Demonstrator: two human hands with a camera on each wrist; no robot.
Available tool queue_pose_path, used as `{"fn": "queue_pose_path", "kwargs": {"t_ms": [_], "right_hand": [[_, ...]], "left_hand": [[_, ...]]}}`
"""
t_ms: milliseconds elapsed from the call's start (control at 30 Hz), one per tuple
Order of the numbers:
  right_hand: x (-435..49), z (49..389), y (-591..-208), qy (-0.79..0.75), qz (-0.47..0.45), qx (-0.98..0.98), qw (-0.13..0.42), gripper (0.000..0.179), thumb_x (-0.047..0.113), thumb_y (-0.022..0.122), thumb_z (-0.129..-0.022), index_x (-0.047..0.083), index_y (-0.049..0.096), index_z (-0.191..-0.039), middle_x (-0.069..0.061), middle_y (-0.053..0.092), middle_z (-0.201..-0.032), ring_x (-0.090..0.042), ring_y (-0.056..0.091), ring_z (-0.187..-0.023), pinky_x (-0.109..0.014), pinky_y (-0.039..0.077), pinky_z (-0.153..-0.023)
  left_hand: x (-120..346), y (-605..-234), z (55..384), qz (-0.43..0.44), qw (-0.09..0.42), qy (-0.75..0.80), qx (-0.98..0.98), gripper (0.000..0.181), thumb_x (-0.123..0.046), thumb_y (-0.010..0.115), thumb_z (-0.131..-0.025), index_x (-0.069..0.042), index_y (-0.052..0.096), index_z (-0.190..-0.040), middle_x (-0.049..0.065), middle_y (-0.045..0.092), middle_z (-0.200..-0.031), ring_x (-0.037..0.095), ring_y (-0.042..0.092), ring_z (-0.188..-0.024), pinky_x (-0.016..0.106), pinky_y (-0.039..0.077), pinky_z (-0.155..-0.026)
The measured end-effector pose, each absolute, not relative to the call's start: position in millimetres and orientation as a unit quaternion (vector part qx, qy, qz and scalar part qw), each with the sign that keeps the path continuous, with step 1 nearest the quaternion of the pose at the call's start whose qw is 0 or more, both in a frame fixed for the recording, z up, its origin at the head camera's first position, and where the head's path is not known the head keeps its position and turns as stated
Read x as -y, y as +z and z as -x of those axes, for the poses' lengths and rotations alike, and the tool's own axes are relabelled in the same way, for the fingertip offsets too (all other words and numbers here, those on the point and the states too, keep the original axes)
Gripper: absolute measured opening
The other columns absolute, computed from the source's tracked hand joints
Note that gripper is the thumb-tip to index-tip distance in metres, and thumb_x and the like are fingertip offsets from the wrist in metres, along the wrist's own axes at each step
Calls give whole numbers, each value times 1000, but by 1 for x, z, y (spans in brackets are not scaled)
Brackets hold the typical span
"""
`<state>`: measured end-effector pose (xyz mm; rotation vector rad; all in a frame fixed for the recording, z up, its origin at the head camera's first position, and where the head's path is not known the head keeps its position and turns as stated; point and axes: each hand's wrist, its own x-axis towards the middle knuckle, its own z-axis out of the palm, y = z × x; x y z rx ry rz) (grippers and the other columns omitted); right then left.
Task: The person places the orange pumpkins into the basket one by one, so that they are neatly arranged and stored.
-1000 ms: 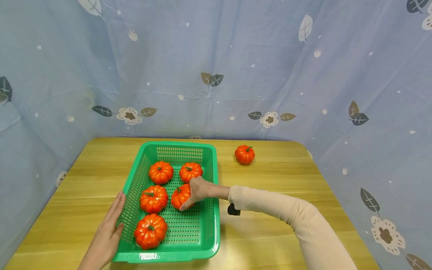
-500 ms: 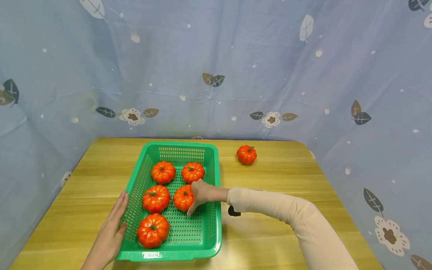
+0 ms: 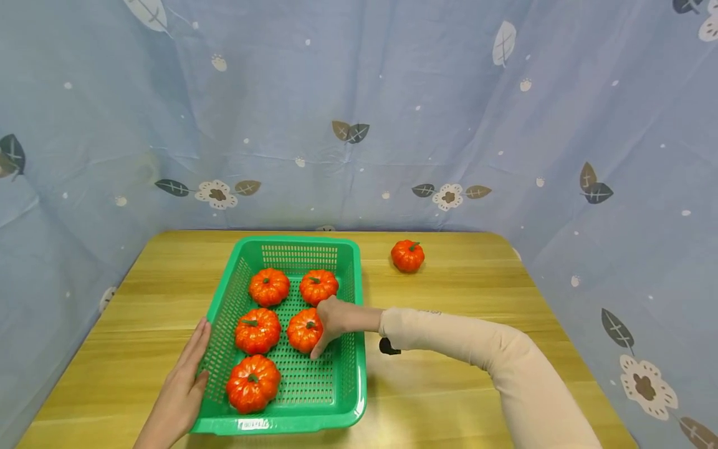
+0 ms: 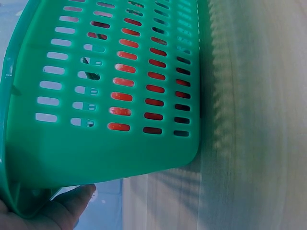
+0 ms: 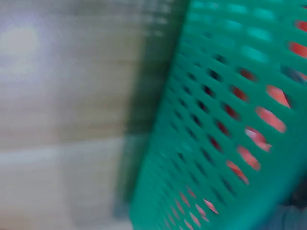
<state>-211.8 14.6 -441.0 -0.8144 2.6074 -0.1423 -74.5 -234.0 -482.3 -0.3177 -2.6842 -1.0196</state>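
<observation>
A green plastic basket (image 3: 297,424) holds several glossy orange toy pumpkins with green stems, in two columns. My right hand (image 3: 334,317) reaches over the basket's right wall, against the right side of the front pumpkin (image 3: 305,330) in the right column. Its thumb points down, apart from the pumpkin, and the other fingers are mostly hidden. My left hand (image 3: 182,390) lies along the basket's left rim with fingers extended; in the left wrist view a fingertip (image 4: 84,194) shows under the rim. The right wrist view, blurred, has only the slotted basket wall (image 5: 230,110) and table.
One more toy pumpkin (image 3: 407,256) stands on the wooden table (image 3: 460,280), to the right of the basket near the back edge. Pale blue patterned cloth (image 3: 280,93) hangs behind and along the sides of the table.
The right hand has let go of the front right pumpkin, its thumb drawing off to the right. That pumpkin's stem now points up rather than tilting left. The left hand stays at the rim.
</observation>
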Motion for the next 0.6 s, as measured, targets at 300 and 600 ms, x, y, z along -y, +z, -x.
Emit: {"fn": "queue_pose_path", "kwargs": {"t_ms": [300, 600], "right_hand": [[-51, 205, -387, -150, 387, -893, 173, 44, 42, 73, -70, 4, 61, -90, 0, 61, -80, -6, 54, -72, -12, 43, -64], [-108, 232, -415, -519, 460, -673, 256, 60, 8, 69, -77, -2, 44, -130, -9, 48, -131, -23, 43, -121, -36, 37, -98]], "left_hand": [[236, -484, 76, 117, 116, -354, 921, 79, 17, 44, -81, -9, 5, -145, 3, -3, -151, 2, -2, -131, -3, -1, -91], [236, -486, 78, 114, 105, -341, 927, 77, 15, 44, -82, -9, 5, -145, 9, -1, -150, -7, -5, -126, -2, -3, -90]]}}
